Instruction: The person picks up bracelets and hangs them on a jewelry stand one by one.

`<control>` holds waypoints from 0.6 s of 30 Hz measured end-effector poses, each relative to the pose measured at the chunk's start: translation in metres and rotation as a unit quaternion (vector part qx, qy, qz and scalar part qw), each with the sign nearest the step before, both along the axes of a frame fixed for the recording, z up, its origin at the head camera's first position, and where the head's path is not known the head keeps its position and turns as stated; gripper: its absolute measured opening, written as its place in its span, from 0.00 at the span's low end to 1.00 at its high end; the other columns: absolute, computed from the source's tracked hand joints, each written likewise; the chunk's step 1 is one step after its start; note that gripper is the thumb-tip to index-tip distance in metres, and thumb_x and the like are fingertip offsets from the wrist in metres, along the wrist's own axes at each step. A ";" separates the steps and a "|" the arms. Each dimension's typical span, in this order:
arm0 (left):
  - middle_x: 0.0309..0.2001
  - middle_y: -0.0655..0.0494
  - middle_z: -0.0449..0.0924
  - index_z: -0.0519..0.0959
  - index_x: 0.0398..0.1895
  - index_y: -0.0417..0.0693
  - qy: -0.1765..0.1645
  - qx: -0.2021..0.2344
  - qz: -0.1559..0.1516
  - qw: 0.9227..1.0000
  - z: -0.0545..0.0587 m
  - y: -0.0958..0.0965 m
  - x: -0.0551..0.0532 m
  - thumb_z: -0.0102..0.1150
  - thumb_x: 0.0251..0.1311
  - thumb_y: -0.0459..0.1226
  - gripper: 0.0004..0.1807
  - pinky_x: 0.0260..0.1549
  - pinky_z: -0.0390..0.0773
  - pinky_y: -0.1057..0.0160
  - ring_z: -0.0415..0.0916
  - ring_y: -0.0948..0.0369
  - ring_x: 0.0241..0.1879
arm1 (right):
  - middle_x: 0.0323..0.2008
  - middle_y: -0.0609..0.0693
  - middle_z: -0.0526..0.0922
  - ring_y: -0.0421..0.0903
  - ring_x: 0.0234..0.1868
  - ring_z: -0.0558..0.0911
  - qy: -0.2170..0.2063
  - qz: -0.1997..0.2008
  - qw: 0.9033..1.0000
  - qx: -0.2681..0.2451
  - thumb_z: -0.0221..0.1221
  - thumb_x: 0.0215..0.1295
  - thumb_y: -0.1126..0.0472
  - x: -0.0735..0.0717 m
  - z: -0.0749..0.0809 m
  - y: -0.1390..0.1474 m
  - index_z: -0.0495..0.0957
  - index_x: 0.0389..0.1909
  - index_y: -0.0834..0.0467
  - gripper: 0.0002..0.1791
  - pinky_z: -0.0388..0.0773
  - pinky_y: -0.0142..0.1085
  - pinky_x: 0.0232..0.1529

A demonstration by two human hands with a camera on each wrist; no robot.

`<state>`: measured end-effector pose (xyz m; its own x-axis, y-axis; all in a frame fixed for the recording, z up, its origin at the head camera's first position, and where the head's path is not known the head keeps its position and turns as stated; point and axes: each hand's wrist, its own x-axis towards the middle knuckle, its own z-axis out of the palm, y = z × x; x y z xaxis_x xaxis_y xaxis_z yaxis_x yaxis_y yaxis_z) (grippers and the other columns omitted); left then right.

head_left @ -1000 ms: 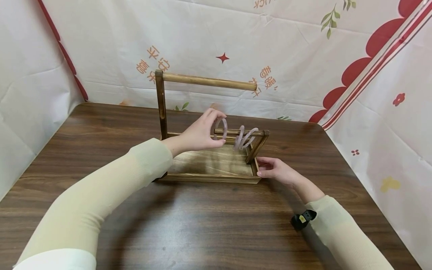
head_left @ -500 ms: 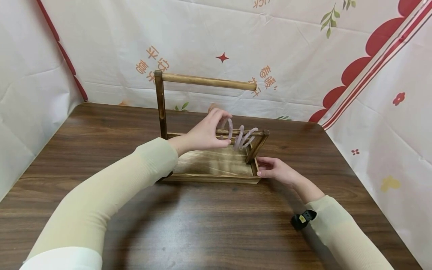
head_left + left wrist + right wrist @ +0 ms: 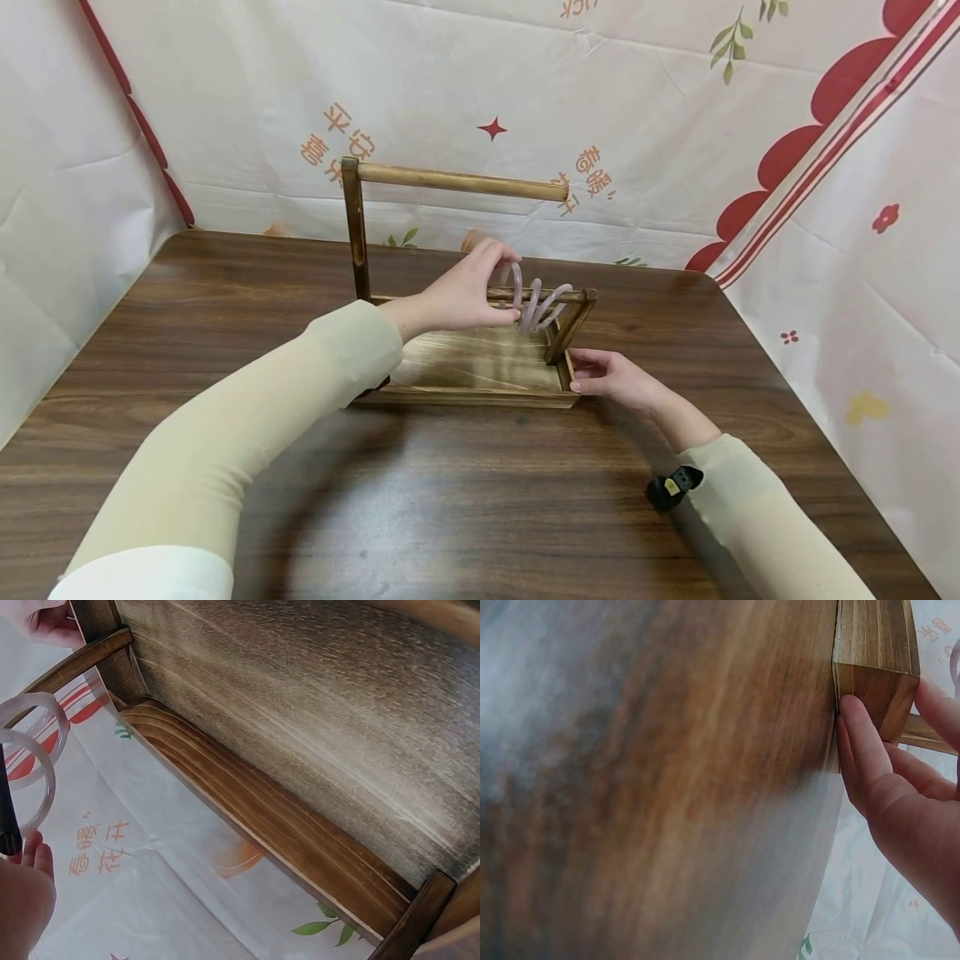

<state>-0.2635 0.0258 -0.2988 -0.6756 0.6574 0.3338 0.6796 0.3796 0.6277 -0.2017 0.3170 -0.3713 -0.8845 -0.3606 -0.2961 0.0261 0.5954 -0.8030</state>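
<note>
My left hand (image 3: 468, 287) pinches a pale pinkish, translucent bangle (image 3: 517, 283) between thumb and fingers, around the lower rod of a wooden stand (image 3: 465, 398). Just right of it, two more such bangles (image 3: 557, 305) hang on that rod near its right post (image 3: 572, 329). The left wrist view has pale bangles (image 3: 49, 780) at its left edge, beside the left fingers. At the stand's right end, my right hand (image 3: 618, 382) touches the tray wall; the right wrist view has its fairly straight fingers (image 3: 866, 739) against the wooden end (image 3: 870, 690).
Higher up, a second rod (image 3: 465, 180) runs rightward from the tall left post (image 3: 356, 233). The stand is on a dark wood-grain table (image 3: 450, 500). Behind hangs a white printed cloth (image 3: 450, 75). A black device (image 3: 675, 488) is strapped to the right wrist.
My left hand has moved right along the lower rod with its bangle, close to the two hanging bangles. The right hand stays at the stand's end.
</note>
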 end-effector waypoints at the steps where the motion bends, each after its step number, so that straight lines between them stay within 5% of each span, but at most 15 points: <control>1: 0.56 0.48 0.63 0.63 0.59 0.41 0.000 -0.003 -0.003 1.000 0.000 0.000 0.000 0.66 0.48 0.40 0.35 0.61 0.64 0.61 0.64 0.55 0.57 | 0.64 0.72 0.61 0.63 0.62 0.68 0.000 -0.001 1.000 0.000 0.57 0.63 0.62 0.000 0.000 0.000 0.52 0.68 0.72 0.38 0.74 0.27 0.49; 11: 0.54 0.50 0.65 0.64 0.59 0.42 -0.011 -0.039 -0.022 0.999 0.002 0.003 -0.003 0.67 0.47 0.41 0.35 0.59 0.66 0.61 0.65 0.57 0.55 | 0.63 0.72 0.62 0.62 0.61 0.69 0.003 -0.003 1.000 -0.002 0.58 0.63 0.62 0.000 0.000 -0.001 0.53 0.68 0.73 0.37 0.74 0.27 0.48; 18: 0.55 0.51 0.66 0.65 0.59 0.44 -0.026 -0.056 -0.010 0.998 0.002 0.002 -0.007 0.67 0.48 0.42 0.35 0.60 0.65 0.61 0.65 0.56 0.58 | 0.64 0.72 0.61 0.62 0.61 0.68 0.001 -0.002 1.000 -0.001 0.58 0.63 0.61 0.001 0.000 -0.001 0.52 0.68 0.73 0.38 0.74 0.27 0.48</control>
